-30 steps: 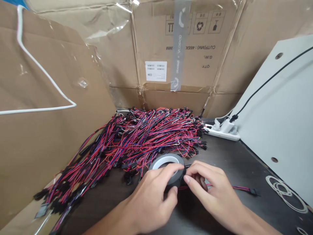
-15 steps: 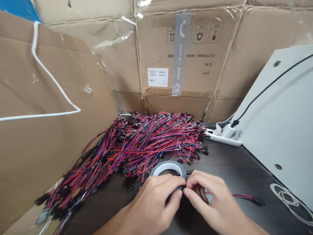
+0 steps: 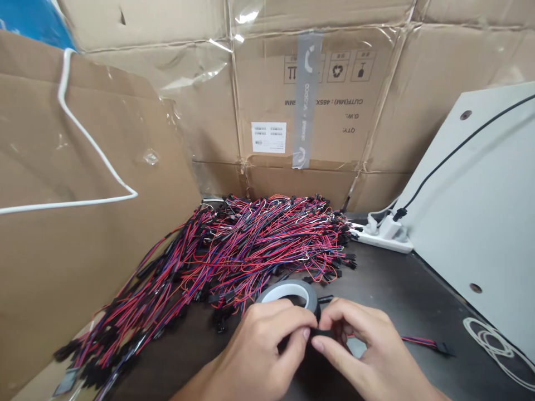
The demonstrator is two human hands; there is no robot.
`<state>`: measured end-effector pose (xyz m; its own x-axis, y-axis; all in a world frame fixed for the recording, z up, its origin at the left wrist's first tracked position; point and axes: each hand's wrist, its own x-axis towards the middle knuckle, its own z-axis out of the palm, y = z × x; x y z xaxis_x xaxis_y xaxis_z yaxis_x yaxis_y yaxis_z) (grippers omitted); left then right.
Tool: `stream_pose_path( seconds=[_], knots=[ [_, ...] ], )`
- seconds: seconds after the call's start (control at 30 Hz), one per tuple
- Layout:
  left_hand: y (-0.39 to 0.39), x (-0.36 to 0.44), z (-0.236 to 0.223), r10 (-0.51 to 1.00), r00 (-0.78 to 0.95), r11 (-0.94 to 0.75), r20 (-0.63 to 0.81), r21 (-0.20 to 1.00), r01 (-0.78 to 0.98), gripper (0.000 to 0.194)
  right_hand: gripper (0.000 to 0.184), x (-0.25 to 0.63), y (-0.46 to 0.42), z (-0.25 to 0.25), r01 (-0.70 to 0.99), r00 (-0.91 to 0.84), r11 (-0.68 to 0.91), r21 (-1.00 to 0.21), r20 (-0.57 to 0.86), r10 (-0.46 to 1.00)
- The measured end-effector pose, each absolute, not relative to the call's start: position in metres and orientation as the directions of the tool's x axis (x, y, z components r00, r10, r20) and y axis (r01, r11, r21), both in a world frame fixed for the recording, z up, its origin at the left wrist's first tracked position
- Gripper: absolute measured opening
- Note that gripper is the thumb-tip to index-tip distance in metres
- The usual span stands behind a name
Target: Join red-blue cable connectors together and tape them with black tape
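Note:
A roll of dark tape [image 3: 308, 291] with a pale core stands just behind my left hand [image 3: 267, 342], its lower part hidden by the fingers. My left thumb and forefinger pinch a strip of black tape [image 3: 323, 333] at its left end. Facing it, my right hand [image 3: 371, 342] is closed, its thumb and forefinger on the right end of that black piece. A wire harness [image 3: 418, 340] with red and dark wires runs out from behind the right hand to a black connector [image 3: 443, 349] on the dark table. Where the harness meets the tape is hidden by my fingers.
A large heap of red and blue wire harnesses [image 3: 267, 239] spreads behind and left of my hands. A white power strip [image 3: 387, 241] lies back right, beside a pale panel [image 3: 480, 195]. A coiled white cable [image 3: 487, 337] rests at right. Cardboard [image 3: 200, 72] walls the back and left.
My right thumb and forefinger have parted slightly, showing more of the black tape between my fingertips. The hands stay in nearly the same place; the view has tilted a little.

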<state>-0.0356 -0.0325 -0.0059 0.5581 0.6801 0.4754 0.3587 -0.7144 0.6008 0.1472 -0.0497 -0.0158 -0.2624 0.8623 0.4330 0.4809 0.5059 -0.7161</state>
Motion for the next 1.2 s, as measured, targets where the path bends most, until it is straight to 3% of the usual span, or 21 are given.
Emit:
stream_pose_path(
  seconds=[0.47,0.8,1.07,1.2],
  knots=[
    [-0.032,-0.034,-0.013,0.653,0.564,-0.748,0.505,0.544,0.380,0.022,0.006,0.148,-0.046,-0.016,0.458,-0.240,0.319,-0.830,0.230,0.943],
    [-0.033,-0.034,-0.016,0.613,0.629,-0.783,0.478,0.472,0.404,0.021,0.015,0.152,-0.051,-0.018,0.543,-0.324,0.413,-0.732,0.271,0.906],
    [-0.028,-0.033,-0.022,0.552,0.603,-0.834,0.575,0.386,0.395,0.016,0.016,0.154,-0.046,-0.016,0.520,-0.368,0.518,-0.679,0.369,0.853],
    [-0.030,-0.032,-0.023,0.540,0.591,-0.839,0.600,0.327,0.435,0.016,0.017,0.154,-0.045,-0.014,0.521,-0.393,0.509,-0.685,0.337,0.855]
  ],
)
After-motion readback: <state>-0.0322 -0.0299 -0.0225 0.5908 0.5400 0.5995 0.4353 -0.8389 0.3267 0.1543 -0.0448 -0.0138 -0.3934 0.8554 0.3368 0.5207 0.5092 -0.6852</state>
